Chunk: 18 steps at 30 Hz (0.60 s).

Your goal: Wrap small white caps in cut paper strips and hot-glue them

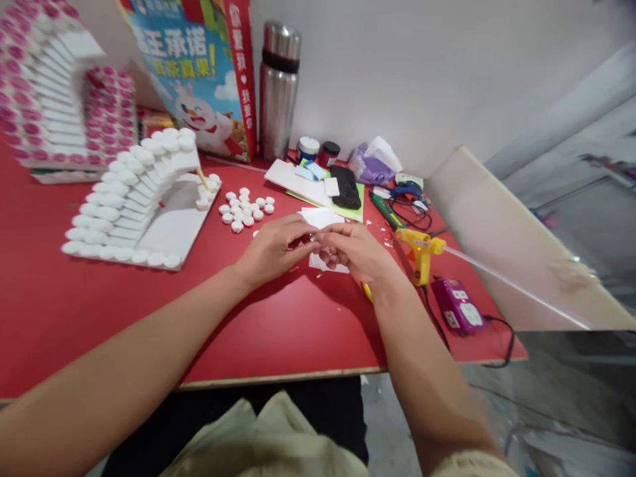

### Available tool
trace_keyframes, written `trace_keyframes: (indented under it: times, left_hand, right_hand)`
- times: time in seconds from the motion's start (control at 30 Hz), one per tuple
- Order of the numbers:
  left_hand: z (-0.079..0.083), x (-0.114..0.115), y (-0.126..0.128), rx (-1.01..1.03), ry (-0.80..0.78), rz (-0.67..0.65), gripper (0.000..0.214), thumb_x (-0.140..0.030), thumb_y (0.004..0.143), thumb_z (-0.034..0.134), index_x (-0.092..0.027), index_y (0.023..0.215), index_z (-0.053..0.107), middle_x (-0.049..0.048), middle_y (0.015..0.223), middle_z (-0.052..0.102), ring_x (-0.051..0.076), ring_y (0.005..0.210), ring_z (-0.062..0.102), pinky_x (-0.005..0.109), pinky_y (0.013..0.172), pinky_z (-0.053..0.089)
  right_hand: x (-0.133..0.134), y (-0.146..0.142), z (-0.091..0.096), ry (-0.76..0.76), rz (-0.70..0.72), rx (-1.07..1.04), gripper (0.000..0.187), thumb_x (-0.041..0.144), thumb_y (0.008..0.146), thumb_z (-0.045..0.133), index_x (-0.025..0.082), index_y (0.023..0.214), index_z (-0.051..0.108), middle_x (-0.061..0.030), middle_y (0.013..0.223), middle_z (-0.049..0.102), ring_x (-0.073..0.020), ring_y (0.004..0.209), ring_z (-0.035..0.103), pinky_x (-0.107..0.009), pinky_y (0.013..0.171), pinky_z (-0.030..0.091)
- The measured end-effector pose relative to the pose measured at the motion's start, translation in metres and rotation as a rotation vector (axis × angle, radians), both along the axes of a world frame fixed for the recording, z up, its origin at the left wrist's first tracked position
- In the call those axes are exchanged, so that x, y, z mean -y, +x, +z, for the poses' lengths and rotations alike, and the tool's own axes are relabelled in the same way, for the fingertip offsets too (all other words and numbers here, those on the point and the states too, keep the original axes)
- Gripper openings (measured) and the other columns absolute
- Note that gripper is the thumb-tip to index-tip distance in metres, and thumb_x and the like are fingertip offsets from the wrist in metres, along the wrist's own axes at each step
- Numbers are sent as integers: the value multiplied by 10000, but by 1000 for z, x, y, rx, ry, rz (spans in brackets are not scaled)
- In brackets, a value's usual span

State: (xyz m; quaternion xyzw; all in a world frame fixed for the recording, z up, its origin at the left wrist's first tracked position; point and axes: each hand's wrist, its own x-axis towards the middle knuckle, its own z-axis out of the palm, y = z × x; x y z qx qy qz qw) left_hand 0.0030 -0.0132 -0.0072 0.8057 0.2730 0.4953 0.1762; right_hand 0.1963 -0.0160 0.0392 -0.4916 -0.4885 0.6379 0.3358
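Above the red table, my left hand (pixel 281 246) and my right hand (pixel 354 248) meet with fingertips pinched together. Something small may be between them, but the fingers hide it. Beneath the hands lie sheets of white paper (pixel 322 217), partly covered. Left of them is a group of small white rounded pieces (pixel 243 211). Farther left stands a white curved staircase model (pixel 130 199), edged with similar white pieces. A yellow glue gun (pixel 422 255), with a long clear glue stick in its back, rests to the right of my right hand.
A pink-and-white model (pixel 59 99), a printed bag (pixel 209 79) and a steel flask (pixel 279 93) stand at the back. Small jars (pixel 308 149), a black case (pixel 346 187) and a tissue pack (pixel 373 162) sit near the wall. A purple power socket (pixel 457 306) with cords is right.
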Motion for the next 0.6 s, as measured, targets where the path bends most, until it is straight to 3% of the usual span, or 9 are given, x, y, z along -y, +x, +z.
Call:
trace_keyframes:
  times: [0.23,0.6]
  left_hand:
    - [-4,-1,1,17,-76,-30,151,-251,975,700,-173,1076,780,78,952,739,179,853,680,302,801,535]
    - [-1,2,1,2,-119,1,173,-311,1001,654,-170,1049,742,85,954,740,199,896,675,324,839,519]
  right_hand:
    - [4,9,-16,-156,-18,-228,377,332,608,990,146,843,762,-12,752,716,-91,635,603,-191,495,414]
    - [5,10,-11,-206,18,-277,424,356,606,1008,143,785,689,16,713,645,-50,565,454,-162,440,291]
